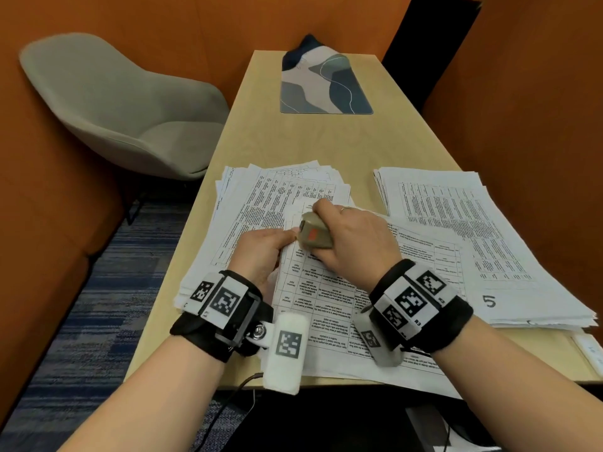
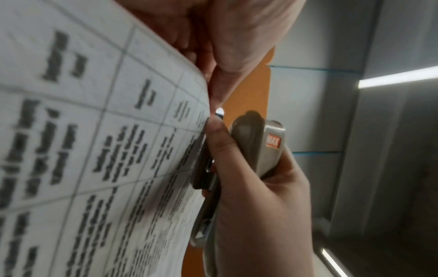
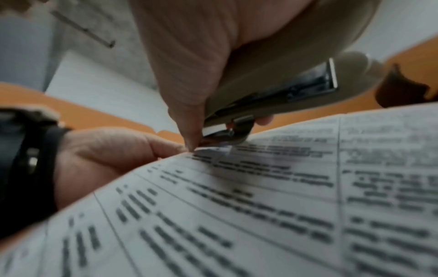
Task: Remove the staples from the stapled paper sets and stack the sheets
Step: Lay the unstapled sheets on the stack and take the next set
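Probably limp and tear-prone, the set (image 1: pixel 326 288) wants pinching at its corner, where left hand (image 1: pixel 261 252) pinches; right hand (image 1: pixel 355 243), at three o'clock, grips stapler (image 1: pixel 315 234).

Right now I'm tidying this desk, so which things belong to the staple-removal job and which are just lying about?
In use: stapler in right hand; paper set pinched by left hand; left pile; right pile.

Lying about: patterned mat; grey chair.
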Available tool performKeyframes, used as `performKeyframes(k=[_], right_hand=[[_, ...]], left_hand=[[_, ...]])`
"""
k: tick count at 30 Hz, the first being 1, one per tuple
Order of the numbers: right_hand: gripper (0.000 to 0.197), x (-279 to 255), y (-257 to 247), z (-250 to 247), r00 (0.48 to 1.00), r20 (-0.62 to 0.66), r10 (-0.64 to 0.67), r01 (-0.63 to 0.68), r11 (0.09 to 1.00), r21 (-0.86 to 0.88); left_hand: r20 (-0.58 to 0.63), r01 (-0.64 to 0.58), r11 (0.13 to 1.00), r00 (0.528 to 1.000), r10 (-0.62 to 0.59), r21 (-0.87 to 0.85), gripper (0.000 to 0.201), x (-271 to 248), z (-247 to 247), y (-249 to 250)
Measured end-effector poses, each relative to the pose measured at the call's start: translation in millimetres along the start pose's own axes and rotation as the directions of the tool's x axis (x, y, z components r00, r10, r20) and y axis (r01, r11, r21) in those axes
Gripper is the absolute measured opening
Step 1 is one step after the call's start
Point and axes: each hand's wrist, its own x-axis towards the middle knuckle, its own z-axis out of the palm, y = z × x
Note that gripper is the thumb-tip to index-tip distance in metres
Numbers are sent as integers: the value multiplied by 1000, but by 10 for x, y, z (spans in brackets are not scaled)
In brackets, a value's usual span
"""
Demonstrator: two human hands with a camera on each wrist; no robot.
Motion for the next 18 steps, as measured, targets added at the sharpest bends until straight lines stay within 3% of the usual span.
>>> performKeyframes(k=[2, 4, 7, 12, 18], right_hand=[[39, 20, 30, -17, 977, 106, 186, -204, 960, 193], [38, 41, 72, -5, 932, 213, 294, -352, 874, 335], [31, 93, 138, 33, 887, 311, 341, -454, 769, 450], [26, 74, 151, 51, 806, 495, 323, -591, 473, 654], [34, -157, 360, -406, 820, 340, 461, -566, 567, 598]], left_hand=[[33, -36, 997, 999, 34, 61, 8, 27, -22, 13], [104, -63, 992, 993, 52, 108, 11, 22, -39, 26], [142, -148, 969, 982, 121, 200, 18, -44, -19, -1], [104, -217, 946, 975, 197, 242, 16, -63, 12, -69], [94, -274, 898, 962, 257, 344, 20, -43, -44, -88]])
